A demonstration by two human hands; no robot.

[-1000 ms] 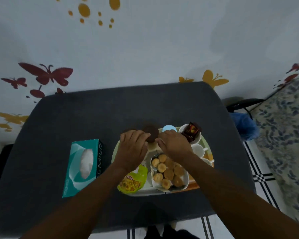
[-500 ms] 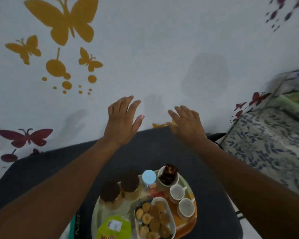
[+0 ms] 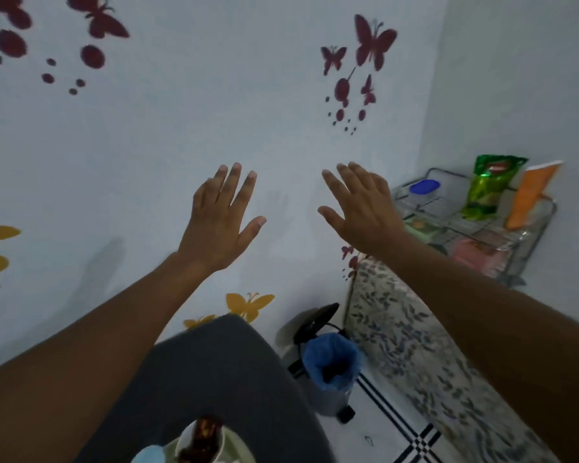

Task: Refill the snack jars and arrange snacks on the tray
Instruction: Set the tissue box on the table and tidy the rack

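Hands, left hand (image 3: 219, 222) and right hand (image 3: 365, 212), released with fingers spread, hover beyond the table (image 3: 214, 369) edge.

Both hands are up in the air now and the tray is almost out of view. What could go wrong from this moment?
1. The left hand and right hand are raised, fingers spread, holding nothing, and the view points at the wall. Only the tray edge shows, so reaching back blind might knock the white cup holding a dark snack.

2. The tray seems near the table corner, above the blue-lined bin; a bump might push snacks off.
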